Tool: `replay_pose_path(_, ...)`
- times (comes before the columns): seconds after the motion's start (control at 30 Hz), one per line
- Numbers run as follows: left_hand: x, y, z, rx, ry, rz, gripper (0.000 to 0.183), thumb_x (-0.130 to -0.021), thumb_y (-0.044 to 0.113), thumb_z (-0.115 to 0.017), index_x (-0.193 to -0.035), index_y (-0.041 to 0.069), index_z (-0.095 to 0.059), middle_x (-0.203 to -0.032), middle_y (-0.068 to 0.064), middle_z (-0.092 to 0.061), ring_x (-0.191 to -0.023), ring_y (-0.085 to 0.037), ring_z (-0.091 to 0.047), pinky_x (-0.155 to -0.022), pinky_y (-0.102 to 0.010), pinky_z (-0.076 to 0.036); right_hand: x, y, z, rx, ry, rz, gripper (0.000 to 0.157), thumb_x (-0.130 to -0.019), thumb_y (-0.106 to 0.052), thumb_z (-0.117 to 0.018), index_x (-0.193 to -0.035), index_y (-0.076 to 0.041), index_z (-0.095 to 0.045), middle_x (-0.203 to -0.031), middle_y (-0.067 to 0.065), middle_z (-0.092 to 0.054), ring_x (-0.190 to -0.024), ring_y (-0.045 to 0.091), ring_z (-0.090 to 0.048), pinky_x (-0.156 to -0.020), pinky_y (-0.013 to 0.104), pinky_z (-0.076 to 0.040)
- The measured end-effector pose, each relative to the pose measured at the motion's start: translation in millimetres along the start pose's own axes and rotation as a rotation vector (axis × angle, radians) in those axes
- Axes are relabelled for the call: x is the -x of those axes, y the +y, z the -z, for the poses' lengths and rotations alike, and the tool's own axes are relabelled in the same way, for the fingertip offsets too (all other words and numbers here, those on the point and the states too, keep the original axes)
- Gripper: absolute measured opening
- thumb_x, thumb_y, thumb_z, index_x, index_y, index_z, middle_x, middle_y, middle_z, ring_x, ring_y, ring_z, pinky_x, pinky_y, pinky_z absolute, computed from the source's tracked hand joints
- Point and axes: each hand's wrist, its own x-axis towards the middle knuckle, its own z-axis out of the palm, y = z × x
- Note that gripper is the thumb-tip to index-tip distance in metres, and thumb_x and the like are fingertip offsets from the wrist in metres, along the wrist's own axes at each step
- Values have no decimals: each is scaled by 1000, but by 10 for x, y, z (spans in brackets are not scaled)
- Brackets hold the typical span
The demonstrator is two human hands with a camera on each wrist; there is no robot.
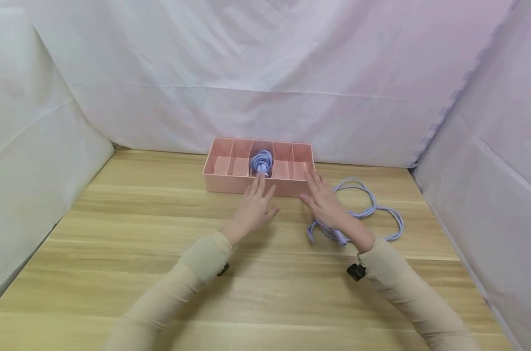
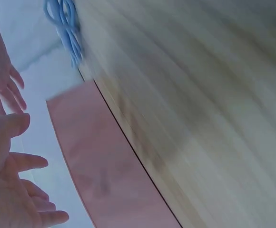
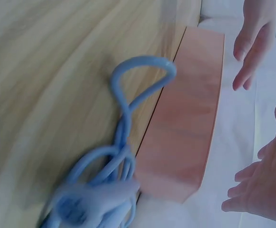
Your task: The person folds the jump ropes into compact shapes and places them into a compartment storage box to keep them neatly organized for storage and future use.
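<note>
A pink divided box point(image 1: 256, 185) sits against the back cloth, split into several compartments. Its middle compartment holds a coiled blue-violet cable point(image 1: 262, 160). My left hand point(image 1: 254, 207) is by the box's front side, fingers spread, its fingertips overlapping the coil's lower end in the head view; whether they touch cannot be told. At the box's front right corner is my right hand point(image 1: 325, 201), fingers extended and holding nothing. A second blue-violet cable point(image 1: 372, 207) lies loosely looped on the table, partly hidden under the right hand and wrist. Its thicker end point(image 3: 81, 204) shows in the right wrist view.
The wood-grain table point(image 1: 265, 302) is enclosed by white cloth point(image 1: 256, 112) at the back and on both sides. Dark wrist-worn pieces point(image 1: 356, 271) show below the sleeves.
</note>
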Motion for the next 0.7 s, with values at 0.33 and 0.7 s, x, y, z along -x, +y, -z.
replay_pose_path(0.33,-251,629,-126,75,-213,47,67,-91,45,-46,-141,4,-28,-147,-26,0,-136,-38,-3,-107,-46,-20,208,212,225,-44,-2,-85,64,-99,-37,-26,-142,5,-3,-146,29,-2,-133,44,7,-106,57,2)
replay_pose_path(0.7,-369,1170,-320,87,-287,51,67,-92,51,-39,-141,5,-30,-148,-23,-9,-136,-35,-12,-104,-46,-28,421,300,325,-104,36,-143,67,-98,-43,-21,-143,1,3,-146,28,4,-132,46,11,-103,62,4)
